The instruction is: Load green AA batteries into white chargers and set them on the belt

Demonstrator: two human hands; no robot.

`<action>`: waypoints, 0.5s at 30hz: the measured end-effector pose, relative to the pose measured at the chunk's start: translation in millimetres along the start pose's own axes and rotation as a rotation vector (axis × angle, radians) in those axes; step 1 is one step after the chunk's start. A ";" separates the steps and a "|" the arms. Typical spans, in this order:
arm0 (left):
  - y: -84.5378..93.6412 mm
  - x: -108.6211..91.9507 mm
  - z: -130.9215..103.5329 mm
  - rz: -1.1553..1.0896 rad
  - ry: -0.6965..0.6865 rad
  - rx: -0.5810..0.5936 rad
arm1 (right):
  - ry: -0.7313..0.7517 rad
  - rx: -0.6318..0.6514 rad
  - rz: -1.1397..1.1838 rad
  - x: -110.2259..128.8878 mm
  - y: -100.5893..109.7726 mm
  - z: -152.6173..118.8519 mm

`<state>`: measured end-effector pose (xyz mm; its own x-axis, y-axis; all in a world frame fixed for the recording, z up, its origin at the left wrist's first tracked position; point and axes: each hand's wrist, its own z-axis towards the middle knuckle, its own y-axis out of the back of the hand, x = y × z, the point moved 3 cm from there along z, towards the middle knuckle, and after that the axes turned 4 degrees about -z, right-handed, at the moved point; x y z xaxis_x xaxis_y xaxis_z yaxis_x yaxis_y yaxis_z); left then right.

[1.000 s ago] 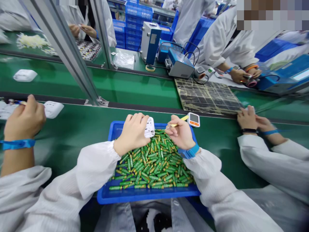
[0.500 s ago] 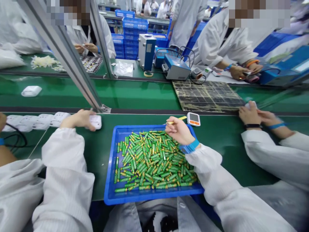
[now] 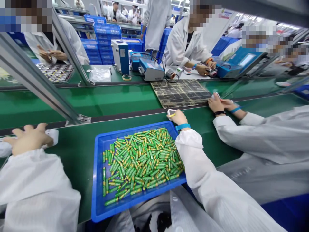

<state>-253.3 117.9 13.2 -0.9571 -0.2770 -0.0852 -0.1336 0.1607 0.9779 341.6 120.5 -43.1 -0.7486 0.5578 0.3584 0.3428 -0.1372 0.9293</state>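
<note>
A white casing (image 3: 55, 136) sits at the left of the frame beside the left hand (image 3: 31, 138), whose fingers are spread; its fitting-out can't be judged. Right fingers grip a yellow stick (image 3: 172, 115) by a small white device (image 3: 169, 111), upper centre-right. Many green batteries (image 3: 142, 158) appear left, loose in the blue tray (image 3: 96, 167), lower centre. A metal post (image 3: 31, 77) slants across upper left; a co-worker's hands (image 3: 215, 104) occupy the right
</note>
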 end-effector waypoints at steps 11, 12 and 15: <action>-9.6 -204.3 -113.1 -0.407 -0.840 -0.456 | 0.184 0.368 1.234 67.4 12.9 -54.9; -19.4 -213.3 -120.7 -0.502 -0.872 -0.458 | 0.221 0.573 1.401 84.1 14.3 -76.6; -45.9 -224.7 -133.7 -0.801 -0.862 -0.360 | 0.245 1.113 1.580 122.1 10.4 -144.3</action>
<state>2.3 46.0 13.0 -0.5123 0.5610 -0.6503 -0.8136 -0.0746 0.5766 171.9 69.0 23.1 0.5270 0.3499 0.7745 0.7528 0.2309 -0.6165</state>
